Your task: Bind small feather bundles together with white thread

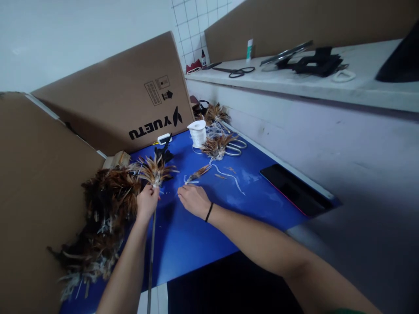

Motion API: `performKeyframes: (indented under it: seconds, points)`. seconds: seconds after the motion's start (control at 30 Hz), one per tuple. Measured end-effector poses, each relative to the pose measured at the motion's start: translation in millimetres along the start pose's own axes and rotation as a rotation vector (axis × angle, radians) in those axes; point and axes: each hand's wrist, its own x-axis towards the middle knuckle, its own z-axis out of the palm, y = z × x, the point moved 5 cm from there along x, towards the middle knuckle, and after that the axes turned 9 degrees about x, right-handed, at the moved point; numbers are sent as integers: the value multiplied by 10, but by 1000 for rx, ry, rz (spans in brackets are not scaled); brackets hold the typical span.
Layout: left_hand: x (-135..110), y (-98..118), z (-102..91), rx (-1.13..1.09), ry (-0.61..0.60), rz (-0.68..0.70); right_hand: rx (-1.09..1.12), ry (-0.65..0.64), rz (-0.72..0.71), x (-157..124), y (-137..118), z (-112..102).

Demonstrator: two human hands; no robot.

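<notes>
My left hand (148, 201) is closed around the whitish base of a bundle of brown and cream feathers (154, 171), which fans out above the fingers. A thin grey rod (151, 257) runs down from that hand past the table's front edge. My right hand (194, 199), with a black band at the wrist, has its fingers drawn together. Just beyond its knuckles lie a small brown feather tuft (199, 173) and bits of white string (192, 181). The fingertips are hidden, so whether they grip the tuft or string is unclear.
A pile of dark feathers (111, 200) lies at left beside cardboard (29, 196). On the blue table (196, 244) are a white spool (198, 134), another feather bundle (216, 147), scissors handles (236, 147) and a phone (293, 187). Scissors (237, 72) rest on the shelf.
</notes>
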Motion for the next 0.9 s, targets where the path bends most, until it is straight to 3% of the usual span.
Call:
performKeyframes:
  seconds: [0.17, 0.4, 0.5, 0.57, 0.63, 0.67, 0.77, 0.9]
  points:
    - [-43, -167, 70, 216, 6, -9, -160, 97, 61, 158, 329, -129]
    - [-58, -87, 164, 410, -36, 3, -264, 103, 83, 281, 570, -56]
    - [-110, -38, 144, 485, -38, -24, -299, 101, 49, 291, 548, -47]
    - [-186, 56, 67, 539, 69, 1, -311, 118, 11, 287, 498, -65]
    - [-286, 209, 1, 550, 187, 101, -309, 139, -69, 273, 408, -83]
    - [-334, 296, 8, 526, 190, 186, -305, 152, -121, 261, 352, -90]
    - [-435, 486, 127, 406, 75, 388, -274, 177, -283, 217, 188, -81]
    - [-402, 471, 340, 296, -73, 383, -189, 175, -387, 181, 88, -40]
